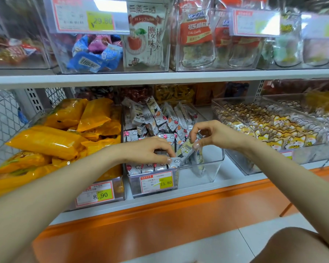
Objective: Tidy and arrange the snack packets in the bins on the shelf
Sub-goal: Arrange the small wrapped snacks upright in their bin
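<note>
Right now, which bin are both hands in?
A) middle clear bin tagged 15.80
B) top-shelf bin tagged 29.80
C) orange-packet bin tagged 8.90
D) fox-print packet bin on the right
A: the left hand pinches a front-row packet and the right hand pinches a tilted packet, both inside the middle bin behind the 15.80 tag.

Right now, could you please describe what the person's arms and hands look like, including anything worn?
No sleeves show; the left forearm and right forearm are bare to the frame's edge. The left hand and right hand wear no visible gloves, rings, watch or bracelets. The fingernails are longish with a pale glossy finish.
</note>
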